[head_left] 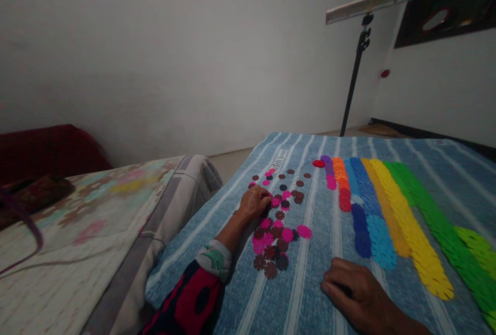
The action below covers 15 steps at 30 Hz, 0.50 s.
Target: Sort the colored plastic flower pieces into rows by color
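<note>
Several loose pink, brown and dark flower-shaped discs (276,232) lie scattered on a blue striped cloth (310,299). My left hand (253,202) rests among them with its fingers curled over the discs; what it holds is hidden. My right hand (349,286) lies on the cloth nearer to me, fingers bent, with something dark under them that I cannot name. To the right run rows of sorted discs: purple, orange-red (341,182), blue (366,216), yellow (411,226) and green (437,221).
A mattress with a pale patterned sheet (77,242) lies to the left, with a dark red cushion (46,152) behind it. A light bar on a black stand (354,82) rises beyond the cloth by the white wall.
</note>
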{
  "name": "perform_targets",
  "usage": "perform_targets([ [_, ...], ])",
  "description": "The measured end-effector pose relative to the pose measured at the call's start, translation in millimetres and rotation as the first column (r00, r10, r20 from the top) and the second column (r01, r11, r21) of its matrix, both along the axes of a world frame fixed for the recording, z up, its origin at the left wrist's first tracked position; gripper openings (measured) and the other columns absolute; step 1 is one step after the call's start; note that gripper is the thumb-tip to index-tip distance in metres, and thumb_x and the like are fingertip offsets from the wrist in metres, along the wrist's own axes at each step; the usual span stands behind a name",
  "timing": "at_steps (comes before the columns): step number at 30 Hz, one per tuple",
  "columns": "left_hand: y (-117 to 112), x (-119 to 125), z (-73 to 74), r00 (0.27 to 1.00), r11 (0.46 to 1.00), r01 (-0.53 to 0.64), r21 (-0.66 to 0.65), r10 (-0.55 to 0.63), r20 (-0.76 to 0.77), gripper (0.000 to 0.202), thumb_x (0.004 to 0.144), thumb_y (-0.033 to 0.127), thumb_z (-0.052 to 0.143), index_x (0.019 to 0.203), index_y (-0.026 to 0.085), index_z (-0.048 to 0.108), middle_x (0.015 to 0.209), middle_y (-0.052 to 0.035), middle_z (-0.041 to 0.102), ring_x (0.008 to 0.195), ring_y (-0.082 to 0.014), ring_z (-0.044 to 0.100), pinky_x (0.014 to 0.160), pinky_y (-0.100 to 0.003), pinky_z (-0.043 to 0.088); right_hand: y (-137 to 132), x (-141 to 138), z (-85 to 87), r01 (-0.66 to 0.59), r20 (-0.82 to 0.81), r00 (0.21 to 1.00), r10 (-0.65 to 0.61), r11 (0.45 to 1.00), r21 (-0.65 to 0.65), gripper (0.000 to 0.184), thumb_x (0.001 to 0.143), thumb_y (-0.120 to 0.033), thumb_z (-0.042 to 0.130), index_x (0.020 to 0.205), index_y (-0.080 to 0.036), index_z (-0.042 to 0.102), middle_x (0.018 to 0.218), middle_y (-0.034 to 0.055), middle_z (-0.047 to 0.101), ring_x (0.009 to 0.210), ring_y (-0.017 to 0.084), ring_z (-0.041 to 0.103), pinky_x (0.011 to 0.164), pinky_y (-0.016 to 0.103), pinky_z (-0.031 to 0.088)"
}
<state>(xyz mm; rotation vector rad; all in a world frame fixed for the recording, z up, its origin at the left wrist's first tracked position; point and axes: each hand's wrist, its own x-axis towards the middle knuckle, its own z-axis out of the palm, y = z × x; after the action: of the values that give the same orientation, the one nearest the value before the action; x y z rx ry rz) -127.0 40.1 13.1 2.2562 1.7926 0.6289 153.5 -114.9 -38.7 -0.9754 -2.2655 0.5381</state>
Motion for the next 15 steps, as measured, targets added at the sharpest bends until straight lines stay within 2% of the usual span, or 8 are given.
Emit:
perform_targets([
  [3, -4, 12, 6.8, 0.982, 0.999, -0.014, -0.045, 0.006, -0.19, 0.025, 0.082, 0.033, 0.057, 0.091, 0.02, 0.076, 0.092, -0.0067, 0.067, 0.088, -0.0199, 0.061, 0.074, -0.028, 0.043, -1, 0, 1.5, -0.001, -0.003, 1.0, 0.001, 1.0, 0.011, 0.031, 0.093, -0.023, 0.048, 0.064, -0.018, 0.057, 0.062, 0.0002, 0.056, 0.06, 0.011, 0.057, 0.056, 0.023, 0.037],
  [6, -8, 20, 11.2, 0.957, 0.996, -0.032, -0.086, 0.006, -0.292, 0.027, 0.083, 0.039, 0.057, 0.09, 0.02, 0.075, 0.095, -0.0071, 0.066, 0.088, -0.0205, 0.061, 0.072, -0.028, 0.042, -2, 1, 2.0, 0.005, -0.005, 1.0, -0.005, 1.0, 0.006, 0.031, 0.094, -0.022, 0.048, 0.064, -0.018, 0.057, 0.062, 0.0001, 0.055, 0.061, 0.011, 0.057, 0.057, 0.023, 0.037],
  [10, -10, 25, 10.7, 0.957, 0.993, -0.071, -0.093, 0.042, -0.288, 0.024, 0.083, 0.036, 0.059, 0.092, 0.02, 0.073, 0.099, -0.0071, 0.066, 0.091, -0.0201, 0.061, 0.073, -0.028, 0.042, -3, 1, 1.9, 0.01, -0.011, 1.0, -0.01, 1.0, -0.006, 0.032, 0.095, -0.023, 0.047, 0.065, -0.018, 0.058, 0.063, 0.0002, 0.054, 0.062, 0.011, 0.056, 0.057, 0.023, 0.037],
  [15, -6, 26, 2.1, 0.977, 0.992, -0.068, -0.104, 0.045, -0.206, 0.019, 0.079, 0.032, 0.065, 0.091, 0.019, 0.07, 0.099, -0.0054, 0.067, 0.089, -0.0183, 0.061, 0.074, -0.027, 0.041, -3, 1, 2.7, 0.019, -0.009, 1.0, -0.02, 0.999, -0.042, 0.032, 0.094, -0.022, 0.048, 0.064, -0.017, 0.056, 0.063, -0.0003, 0.053, 0.062, 0.01, 0.054, 0.058, 0.023, 0.036],
])
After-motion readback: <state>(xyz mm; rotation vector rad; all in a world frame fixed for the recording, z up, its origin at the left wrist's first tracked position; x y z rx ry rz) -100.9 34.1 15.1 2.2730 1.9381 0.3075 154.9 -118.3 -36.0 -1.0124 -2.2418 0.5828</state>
